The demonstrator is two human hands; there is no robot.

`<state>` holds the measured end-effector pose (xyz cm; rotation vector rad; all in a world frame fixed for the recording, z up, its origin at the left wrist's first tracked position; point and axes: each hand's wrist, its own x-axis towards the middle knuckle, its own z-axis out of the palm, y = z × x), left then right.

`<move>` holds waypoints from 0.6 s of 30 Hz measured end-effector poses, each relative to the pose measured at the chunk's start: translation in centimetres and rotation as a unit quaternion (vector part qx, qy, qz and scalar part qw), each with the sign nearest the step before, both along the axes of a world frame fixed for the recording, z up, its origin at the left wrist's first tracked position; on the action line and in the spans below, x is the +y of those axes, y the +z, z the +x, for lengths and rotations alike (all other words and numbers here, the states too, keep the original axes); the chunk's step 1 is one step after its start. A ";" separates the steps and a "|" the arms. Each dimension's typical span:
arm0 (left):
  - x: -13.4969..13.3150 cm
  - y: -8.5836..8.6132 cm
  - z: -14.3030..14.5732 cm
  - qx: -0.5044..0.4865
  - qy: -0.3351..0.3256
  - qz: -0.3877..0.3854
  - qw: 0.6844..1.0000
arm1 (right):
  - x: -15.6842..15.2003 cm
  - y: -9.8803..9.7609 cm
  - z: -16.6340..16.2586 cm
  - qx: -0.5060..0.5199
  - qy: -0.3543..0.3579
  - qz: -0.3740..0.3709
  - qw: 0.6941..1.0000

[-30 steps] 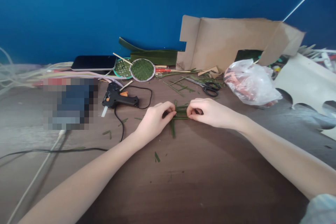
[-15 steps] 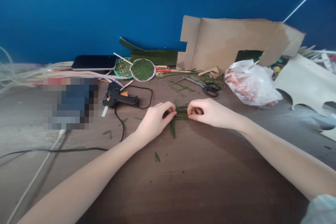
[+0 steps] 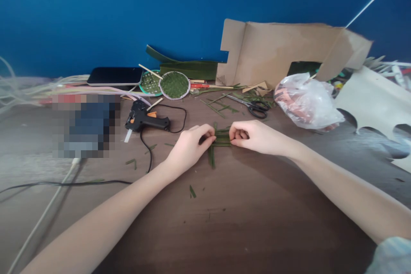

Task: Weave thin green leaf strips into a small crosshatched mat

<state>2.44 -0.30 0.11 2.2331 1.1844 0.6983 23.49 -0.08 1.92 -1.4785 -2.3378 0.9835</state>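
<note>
Several narrow green leaf strips (image 3: 221, 140) lie crossed over each other on the brown table, between my two hands. My left hand (image 3: 195, 143) pinches the left side of these strips, thumb against curled fingers. From the other side my right hand (image 3: 248, 136) pinches their right ends between thumb and forefinger. Two strip ends (image 3: 211, 157) stick out toward me below the crossing. The parts of the strips under my fingers are hidden. Small leaf scraps (image 3: 192, 191) lie nearer to me.
Left of my hands lie a black glue gun (image 3: 146, 119) with its cord and a blurred-out dark object (image 3: 90, 124). Behind are round woven green pieces (image 3: 175, 85), scissors (image 3: 253, 106), a cardboard sheet (image 3: 266, 51) and a plastic bag (image 3: 310, 102). A phone (image 3: 114, 76) rests at back left.
Almost nothing differs. My right hand has shifted very slightly; both hands keep their pinch on the leaf strips.
</note>
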 end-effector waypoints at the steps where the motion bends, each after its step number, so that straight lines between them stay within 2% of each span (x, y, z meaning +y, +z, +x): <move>1: 0.0 0.0 0.0 0.000 0.000 0.000 1.000 | 0.0 0.0 0.0 -0.001 -0.001 0.001 1.000; 11: -0.1 0.2 0.0 0.001 0.003 -0.006 1.000 | -0.2 -0.1 -0.3 -0.010 -0.022 0.026 0.999; 18: 0.0 0.1 0.0 -0.001 0.002 -0.005 1.000 | -0.2 0.2 -0.2 0.000 -0.013 0.008 1.000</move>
